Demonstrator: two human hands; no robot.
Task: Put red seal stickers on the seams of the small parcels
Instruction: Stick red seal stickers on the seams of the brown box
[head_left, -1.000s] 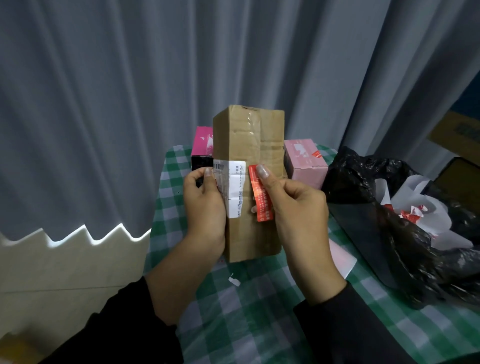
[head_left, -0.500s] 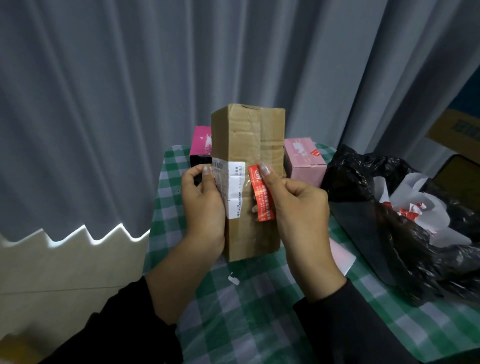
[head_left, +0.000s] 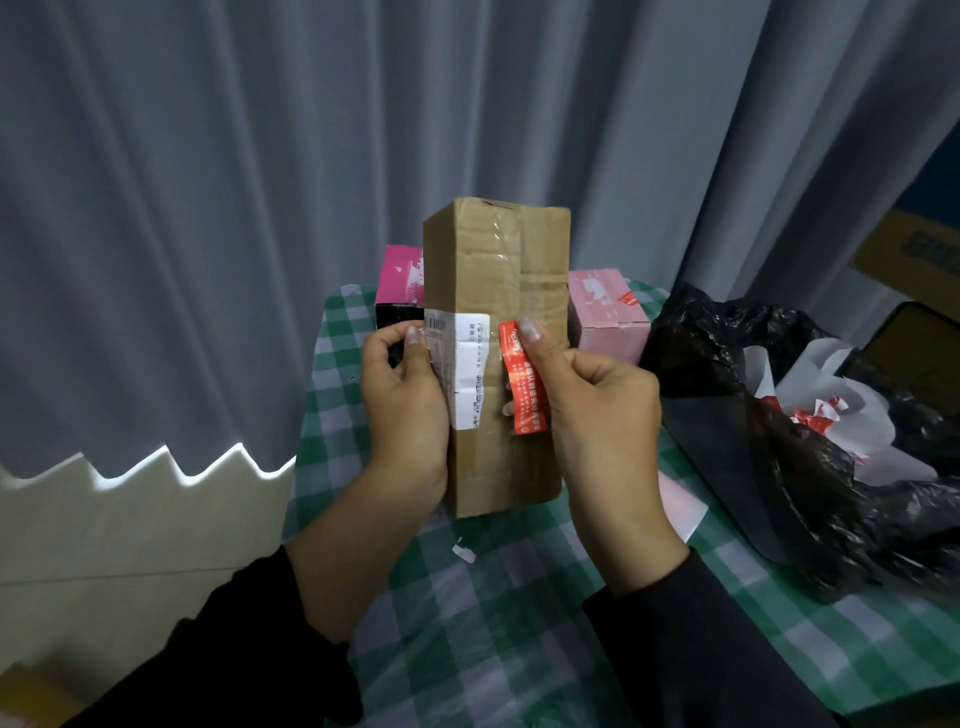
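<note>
Grey curtains hang behind a green-checked desk. Over it, the left hand grips the upright brown parcel, and the right hand pinches a red seal sticker at the parcel's front.

Forearms raised side by side — left hand grips the parcel, right hand pinches the sticker.
</note>
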